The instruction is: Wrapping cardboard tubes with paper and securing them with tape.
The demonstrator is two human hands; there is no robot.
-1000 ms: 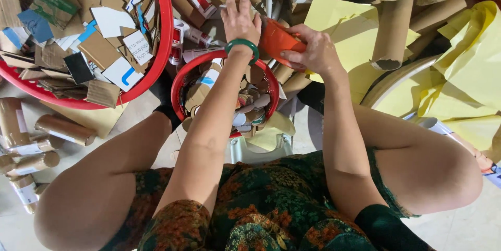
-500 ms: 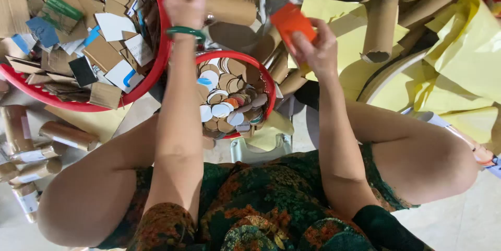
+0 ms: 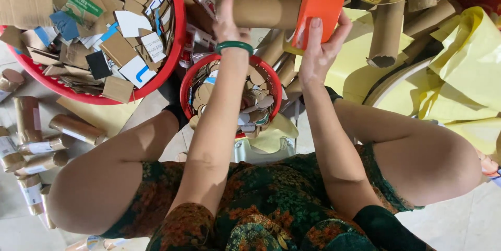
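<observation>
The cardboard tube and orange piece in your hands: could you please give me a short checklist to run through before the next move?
1. Left hand grip on the cardboard tube: ok, fingers wrap its near end.
2. Right hand grip on the orange piece: ok, thumb pressed on its face.
3. Tube and orange piece meeting: cannot tell; the orange piece covers the tube's far end.
4. Small red basket below the hands: ok, it sits between the knees, holding cut card rounds.
5. Large red basket within reach: ok, beside the left arm, full of card scraps.
</observation>
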